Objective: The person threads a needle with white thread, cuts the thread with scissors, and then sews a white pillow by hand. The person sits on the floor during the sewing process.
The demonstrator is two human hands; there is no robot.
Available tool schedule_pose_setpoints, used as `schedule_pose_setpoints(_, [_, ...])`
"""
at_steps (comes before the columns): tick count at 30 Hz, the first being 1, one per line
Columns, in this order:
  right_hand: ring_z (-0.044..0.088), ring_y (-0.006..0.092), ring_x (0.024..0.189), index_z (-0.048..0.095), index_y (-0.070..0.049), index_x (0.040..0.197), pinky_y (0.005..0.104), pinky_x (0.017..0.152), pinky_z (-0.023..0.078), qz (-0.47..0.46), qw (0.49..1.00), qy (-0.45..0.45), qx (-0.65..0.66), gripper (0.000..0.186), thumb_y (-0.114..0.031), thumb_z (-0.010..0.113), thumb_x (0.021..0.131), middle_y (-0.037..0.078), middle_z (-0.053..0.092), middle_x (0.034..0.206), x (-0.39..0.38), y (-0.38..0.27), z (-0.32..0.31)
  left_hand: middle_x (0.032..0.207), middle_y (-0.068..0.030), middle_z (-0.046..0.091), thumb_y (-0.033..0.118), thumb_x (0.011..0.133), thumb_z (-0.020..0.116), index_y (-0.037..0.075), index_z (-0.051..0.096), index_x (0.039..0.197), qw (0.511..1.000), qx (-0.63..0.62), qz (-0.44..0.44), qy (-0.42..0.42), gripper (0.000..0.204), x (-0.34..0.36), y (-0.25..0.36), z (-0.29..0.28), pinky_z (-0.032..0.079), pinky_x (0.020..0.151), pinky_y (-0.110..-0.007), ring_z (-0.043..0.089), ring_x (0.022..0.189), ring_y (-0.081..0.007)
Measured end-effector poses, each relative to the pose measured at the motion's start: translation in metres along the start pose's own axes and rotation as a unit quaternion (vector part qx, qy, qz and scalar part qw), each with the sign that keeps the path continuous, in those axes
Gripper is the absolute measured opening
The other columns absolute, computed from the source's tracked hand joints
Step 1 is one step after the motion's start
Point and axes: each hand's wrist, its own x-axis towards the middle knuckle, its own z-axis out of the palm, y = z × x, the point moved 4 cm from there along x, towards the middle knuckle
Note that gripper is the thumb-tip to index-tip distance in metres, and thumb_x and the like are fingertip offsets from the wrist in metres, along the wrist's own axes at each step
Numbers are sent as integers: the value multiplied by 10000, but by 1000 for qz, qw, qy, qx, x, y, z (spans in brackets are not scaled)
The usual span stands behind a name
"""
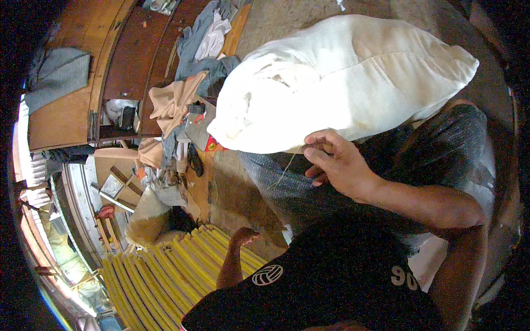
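Observation:
A large stuffed white pillow [375, 83] lies across my lap, over dark jeans [441, 132]. My right hand [337, 165] pinches the pillow's near edge between thumb and fingertips; the other fingers are curled. From that edge, beside the fingertips, a thin pale thread [285, 172] runs down and to the left. My left hand [244, 236] is drawn out to the left, away from the pillow. Its fingers are closed together, and what they hold is too small to make out.
Left of me stands a yellow slatted surface [165, 270]. Beyond it lies a stuffed beige-and-brown sack [150, 215]. Peach cloth [175, 102], grey-blue cloth [190, 49] and a dark scissors-like tool [195, 161] lie near wooden cabinets [124, 58].

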Motion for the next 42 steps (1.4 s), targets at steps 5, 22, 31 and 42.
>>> schedule_pose_setpoints(5, [629, 133, 789, 526, -56, 1270, 288, 633, 538, -36, 997, -58, 47, 329, -267, 560, 1020, 64, 607, 1047, -3, -34, 12, 1005, -127, 740, 463, 857, 699, 218, 755, 1098, 903, 336, 265, -49, 348, 31, -38, 22, 533, 848, -432, 696, 914, -298])
schedule_pose_setpoints(22, [659, 337, 692, 604, -48, 1129, 400, 634, 516, -303, 892, -58, -330, 186, -85, 529, 962, 177, 646, 783, -54, -89, 12, 851, -99, 683, 119, 879, 729, -2, 668, 1119, 721, -160, 407, 538, 275, -259, 352, -108, 481, 640, -286, 566, 686, -134])
schedule_pose_setpoints(31, [681, 364, 755, 622, -50, 1101, 418, 656, 526, -322, 886, -61, -327, 176, -86, 548, 945, 189, 680, 857, -49, -84, 1, 868, -147, 699, 24, 840, 720, 2, 693, 1151, 551, 11, 613, 566, 313, -330, 526, -108, 510, 626, -315, 619, 665, -229])
schedule_pose_setpoints(42, [636, 316, 632, 610, -62, 1008, 411, 586, 500, -278, 891, -107, -342, 115, -88, 554, 911, 144, 625, 720, -54, -81, -7, 853, -170, 705, 57, 816, 719, 21, 716, 1000, 566, -21, 592, 573, 187, -280, 575, -117, 540, 661, -367, 687, 734, -318])
